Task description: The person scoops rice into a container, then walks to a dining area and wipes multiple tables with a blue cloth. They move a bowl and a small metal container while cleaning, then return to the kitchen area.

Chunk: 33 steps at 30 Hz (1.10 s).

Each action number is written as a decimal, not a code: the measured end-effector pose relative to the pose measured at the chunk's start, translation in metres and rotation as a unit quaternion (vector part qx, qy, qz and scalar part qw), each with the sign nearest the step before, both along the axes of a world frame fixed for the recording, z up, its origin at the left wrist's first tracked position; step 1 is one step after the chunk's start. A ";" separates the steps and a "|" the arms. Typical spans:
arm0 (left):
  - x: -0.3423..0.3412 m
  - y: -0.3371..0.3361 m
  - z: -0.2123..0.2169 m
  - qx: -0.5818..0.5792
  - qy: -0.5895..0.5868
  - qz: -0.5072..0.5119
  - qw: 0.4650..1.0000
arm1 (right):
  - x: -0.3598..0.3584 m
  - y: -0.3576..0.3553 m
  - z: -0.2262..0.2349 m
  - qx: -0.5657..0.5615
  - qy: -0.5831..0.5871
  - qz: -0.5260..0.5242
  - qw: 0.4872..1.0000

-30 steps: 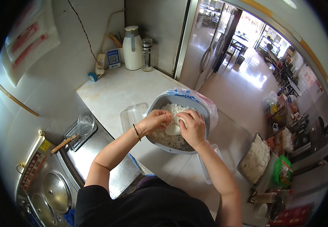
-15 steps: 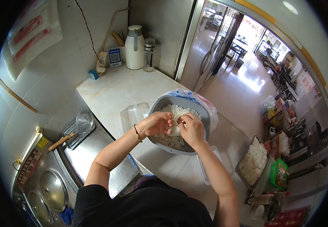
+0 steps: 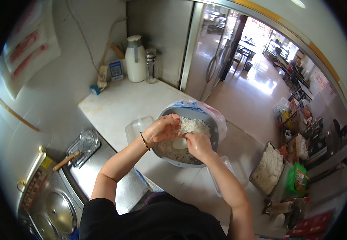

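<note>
A grey basin [image 3: 216, 141] holds loose white grains that look like rice [image 3: 193, 126]. Above it is my left hand [image 3: 164, 130], palm turned inward, its fingers loosely curled and apart with nothing visible in them. My right hand [image 3: 199, 146] faces it, fingers bent and pressed together at the edge of a smooth, pale white rounded thing [image 3: 179, 143]. This pale thing hangs low over the grains; its kind is not clear. A clear plastic bag [image 3: 221, 117] with blue print lies bunched behind the basin's far rim.
Clear plastic containers or lids [image 3: 137, 130] flank the basin. A tray [image 3: 268, 170] of white grains and a green basket [image 3: 297, 179] are at right. A white jug [image 3: 136, 60] and glass bottle [image 3: 151, 66] stand at the back; a whisk [image 3: 88, 140] lies left.
My right hand has drawn slightly nearer to me and turned, with the pale thing lower and more to the left. My left hand has risen slightly. The view has shifted a little.
</note>
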<state>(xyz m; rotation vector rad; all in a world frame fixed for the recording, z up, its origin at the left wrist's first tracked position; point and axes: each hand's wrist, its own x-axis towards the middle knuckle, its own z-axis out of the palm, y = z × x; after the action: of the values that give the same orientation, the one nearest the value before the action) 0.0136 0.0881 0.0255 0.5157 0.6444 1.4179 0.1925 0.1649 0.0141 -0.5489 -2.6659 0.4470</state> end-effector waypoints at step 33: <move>0.036 0.363 0.020 0.069 0.533 0.016 0.843 | 0.018 -0.005 -0.013 0.012 -0.051 -0.015 0.999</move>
<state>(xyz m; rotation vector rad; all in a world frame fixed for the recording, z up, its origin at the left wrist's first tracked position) 0.0499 0.4510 0.0452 1.4523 1.4329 1.1189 0.2105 0.1601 0.0007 -0.6178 -2.7515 0.3888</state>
